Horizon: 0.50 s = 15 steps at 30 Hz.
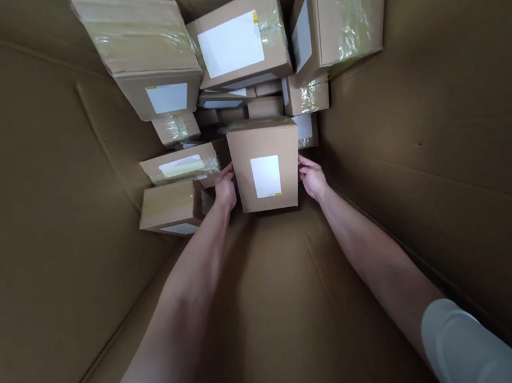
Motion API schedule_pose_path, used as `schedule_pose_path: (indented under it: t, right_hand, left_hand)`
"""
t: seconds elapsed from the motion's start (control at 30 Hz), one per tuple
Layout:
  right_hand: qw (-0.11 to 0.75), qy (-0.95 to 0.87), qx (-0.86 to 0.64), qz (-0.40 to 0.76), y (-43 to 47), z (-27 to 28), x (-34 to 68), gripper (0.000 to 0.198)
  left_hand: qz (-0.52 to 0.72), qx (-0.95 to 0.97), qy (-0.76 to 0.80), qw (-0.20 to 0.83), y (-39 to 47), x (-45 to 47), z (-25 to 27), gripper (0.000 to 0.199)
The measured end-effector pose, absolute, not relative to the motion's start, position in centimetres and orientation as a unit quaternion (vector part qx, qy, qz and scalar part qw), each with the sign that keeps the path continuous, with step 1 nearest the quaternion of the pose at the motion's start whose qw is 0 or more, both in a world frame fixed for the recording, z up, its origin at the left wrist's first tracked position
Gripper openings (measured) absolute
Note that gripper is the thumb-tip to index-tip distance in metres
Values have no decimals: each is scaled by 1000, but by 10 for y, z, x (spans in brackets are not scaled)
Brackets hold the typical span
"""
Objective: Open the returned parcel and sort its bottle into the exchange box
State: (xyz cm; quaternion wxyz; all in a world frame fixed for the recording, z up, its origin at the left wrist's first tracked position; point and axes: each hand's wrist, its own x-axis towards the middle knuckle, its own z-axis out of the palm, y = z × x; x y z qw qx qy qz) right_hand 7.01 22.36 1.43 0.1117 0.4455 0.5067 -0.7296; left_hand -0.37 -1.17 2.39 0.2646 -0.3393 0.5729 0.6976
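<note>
Cardboard boxes [240, 45], perhaps twelve, lie near one box [266, 170] fingers [307, 163] hold.

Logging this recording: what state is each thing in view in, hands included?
Left hand: against middle box, left side
Right hand: against its right side
Middle box: held between both hands; visible faces closed
Upper-left box: closed, taped
Upper-right box: closed, taped
Top-centre box: labelled, tape at right end
Large carton: open toward camera, boxes inside

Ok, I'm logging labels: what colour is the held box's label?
The label is white with a small yellow mark; best in head view.
</note>
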Motion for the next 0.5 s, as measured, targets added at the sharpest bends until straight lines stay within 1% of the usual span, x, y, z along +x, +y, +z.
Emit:
schedule_pose_path:
  t: [0.1,0.17,0.27,0.33,0.5]
  right_hand:
    - [94,525,415,-738,222,16,61,34]
    - [93,536,401,-737,221,17,56,35]
    - [119,549,377,-737,220,20,55,45]
    - [131,558,370,-731,221,23,58,51]
    - [147,593,387,-691,227,25,61,50]
  left_hand:
    - [717,-352,545,255,-13,-2,27,22]
    - [724,-372,531,237,-10,0,27,20]
    - [730,-388,526,201,-6,1,27,22]
    - [730,-374,534,204,-5,-1,29,23]
    - [707,-331,576,242,-5,-6,39,31]
